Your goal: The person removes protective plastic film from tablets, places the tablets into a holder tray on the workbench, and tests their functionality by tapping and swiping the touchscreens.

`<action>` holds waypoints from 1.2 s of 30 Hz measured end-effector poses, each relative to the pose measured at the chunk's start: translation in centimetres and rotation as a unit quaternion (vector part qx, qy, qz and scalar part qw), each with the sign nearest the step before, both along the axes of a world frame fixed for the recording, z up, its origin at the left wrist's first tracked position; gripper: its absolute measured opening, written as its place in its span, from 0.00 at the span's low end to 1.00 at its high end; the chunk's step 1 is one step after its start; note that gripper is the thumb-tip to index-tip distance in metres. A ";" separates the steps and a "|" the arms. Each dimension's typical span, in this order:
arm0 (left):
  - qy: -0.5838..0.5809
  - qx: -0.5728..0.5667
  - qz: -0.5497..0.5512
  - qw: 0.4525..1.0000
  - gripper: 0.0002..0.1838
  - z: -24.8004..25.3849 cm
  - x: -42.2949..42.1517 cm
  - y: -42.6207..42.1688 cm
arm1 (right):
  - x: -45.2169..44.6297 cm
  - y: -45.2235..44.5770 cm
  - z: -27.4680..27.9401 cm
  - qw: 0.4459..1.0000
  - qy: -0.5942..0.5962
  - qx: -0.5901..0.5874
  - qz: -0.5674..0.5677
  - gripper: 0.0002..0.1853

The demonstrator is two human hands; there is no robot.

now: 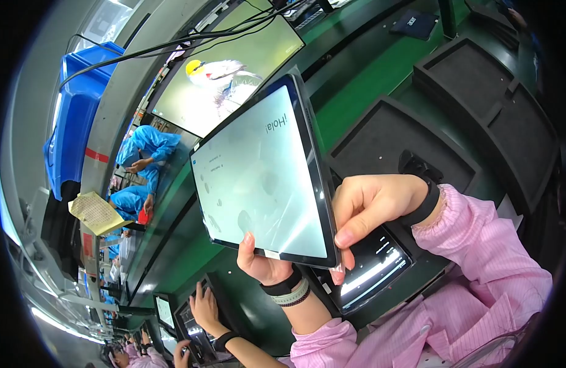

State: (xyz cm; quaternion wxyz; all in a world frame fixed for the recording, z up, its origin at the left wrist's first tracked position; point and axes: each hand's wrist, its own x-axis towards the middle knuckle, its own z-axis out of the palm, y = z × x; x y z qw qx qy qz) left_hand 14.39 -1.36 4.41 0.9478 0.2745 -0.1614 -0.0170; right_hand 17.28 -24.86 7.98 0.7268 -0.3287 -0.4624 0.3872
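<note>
A tablet [267,178] with a dark frame is held up tilted, its lit pale screen reading "¡Hola!". My left hand [262,265] grips its lower edge, thumb over the front of the screen and the other fingers hidden behind. At the lower right corner, my right hand [376,205] is closed, thumb and fingers pinched against the tablet's side edge. Something clear and shiny, like thin film, shows at that corner by the fingertips. Beneath my right hand a second dark-screened tablet [375,270] lies on the green bench mat, reflecting light.
Black foam trays [405,138] lie on the green bench [350,92] to the right. A large monitor [234,67] with a bird picture stands behind. Blue bins [80,110] sit at upper left. A co-worker's hand [204,306] is at lower left; people in blue [151,144] work across.
</note>
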 end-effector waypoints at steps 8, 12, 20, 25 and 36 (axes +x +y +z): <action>0.023 0.057 -0.033 0.998 0.26 -0.2 -0.2 2.1 | 2.1 -4.9 1.0 0.902 -0.414 -0.113 -0.055 0.15; 0.013 0.150 0.036 0.988 0.26 0.5 -1.0 2.4 | 1.2 -10.1 2.1 0.856 -0.303 -0.231 -0.349 0.14; 0.005 0.316 0.050 0.947 0.29 3.2 -2.9 -2.2 | 1.9 -7.1 1.4 0.798 -0.301 -0.268 -0.448 0.24; -0.012 0.358 0.099 0.928 0.23 4.4 -3.7 -3.4 | 1.2 -5.8 1.9 0.843 -0.290 -0.229 -0.392 0.25; -0.018 0.378 0.227 0.898 0.17 4.9 -3.9 -3.6 | 1.3 -4.2 1.8 0.878 -0.146 -0.101 -0.445 0.16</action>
